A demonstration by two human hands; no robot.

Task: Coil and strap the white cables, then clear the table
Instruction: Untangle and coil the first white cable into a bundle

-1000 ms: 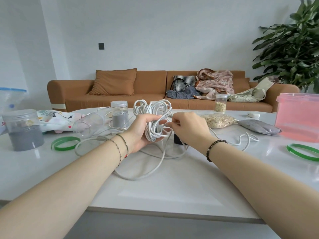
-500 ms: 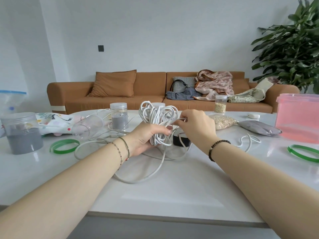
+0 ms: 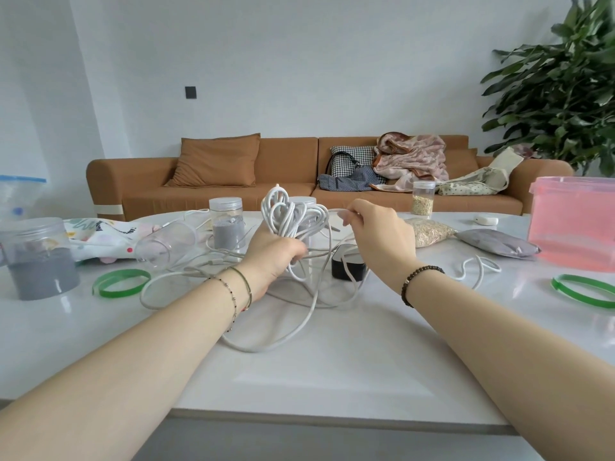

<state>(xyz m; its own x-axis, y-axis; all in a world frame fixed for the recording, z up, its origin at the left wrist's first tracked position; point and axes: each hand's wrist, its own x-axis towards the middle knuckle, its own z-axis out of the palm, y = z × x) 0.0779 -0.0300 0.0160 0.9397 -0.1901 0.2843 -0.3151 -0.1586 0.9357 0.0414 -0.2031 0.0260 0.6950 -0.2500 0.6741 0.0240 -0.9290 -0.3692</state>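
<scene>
I find open room along the near strip of the counter (image 3: 316, 377), from side to side. Mid-counter, slack loops of white cable (image 3: 266, 344) sprawl, and a black box (image 3: 347, 266) seems caught among them, its base hidden from me. Leftward a green band (image 3: 120, 282), a tipped clear cup (image 3: 166, 242) and grey-filled jars (image 3: 40, 264) block the way; rightward stand a pink tub (image 3: 572, 224) and a second green band (image 3: 582, 291).

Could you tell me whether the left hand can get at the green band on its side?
Probably not yet: the left hand grips the coiled white cable. The way to the green band looks free, only a loose cable loop beside it, so it would need to let go first.
</scene>
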